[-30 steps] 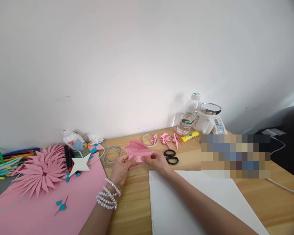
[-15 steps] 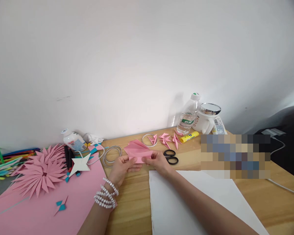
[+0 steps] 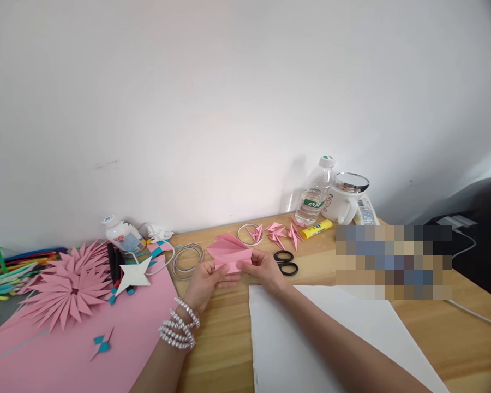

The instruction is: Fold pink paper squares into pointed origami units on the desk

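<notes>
Nearest, I saw a strip of brown wooden tabletop (image 3: 216, 349) running between the edges of a flat pink paper sheet (image 3: 139, 338) and a white rectangular sheet (image 3: 311, 333). Past the white sheet's far-left corner was a folded pink paper piece (image 3: 229, 249), my left hand (image 3: 204, 280) and right hand (image 3: 265, 271) each with its grip clamped on it. Black-handled scissors (image 3: 285, 261) lay just beside the right hand, short of the pale wall (image 3: 229, 109).

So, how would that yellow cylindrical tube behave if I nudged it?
The yellow cylindrical tube would probably roll, being round and lying on its side. The clear plastic bottle close behind might stop it that way. The tube looks slim, so likely light to lift.
</notes>
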The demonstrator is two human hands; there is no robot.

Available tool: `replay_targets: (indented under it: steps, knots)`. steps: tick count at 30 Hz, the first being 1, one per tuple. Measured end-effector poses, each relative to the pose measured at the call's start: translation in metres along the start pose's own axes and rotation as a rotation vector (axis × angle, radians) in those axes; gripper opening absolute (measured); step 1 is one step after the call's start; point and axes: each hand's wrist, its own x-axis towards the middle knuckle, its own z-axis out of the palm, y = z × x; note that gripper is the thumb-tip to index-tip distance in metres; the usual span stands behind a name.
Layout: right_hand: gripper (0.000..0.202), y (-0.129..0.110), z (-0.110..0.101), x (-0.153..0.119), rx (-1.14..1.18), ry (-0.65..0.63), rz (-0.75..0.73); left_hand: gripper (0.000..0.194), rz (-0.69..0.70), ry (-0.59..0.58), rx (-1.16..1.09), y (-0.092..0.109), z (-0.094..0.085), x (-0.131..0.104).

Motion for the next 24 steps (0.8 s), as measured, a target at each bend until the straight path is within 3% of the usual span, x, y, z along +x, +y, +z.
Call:
replay_targets:
  steps: [9, 16, 24]
  knots:
    - [0.044, -0.0077, 0.0048, -0.0030, 0.061, -0.112, -0.044, 0.031, 0.063, 0.052, -0.022, -0.0036, 0.0020, 0.0018]
    - [0.044, -0.0080, 0.0039, -0.0039, 0.023, -0.007, 0.080, 0.032, 0.121, 0.027, 0.037, -0.0055, 0.0060, 0.0022]
    - [0.038, -0.0070, 0.0048, -0.0045, -0.097, 0.037, 0.011, 0.029, 0.152, 0.062, 0.100, -0.0071, 0.0101, 0.0026]
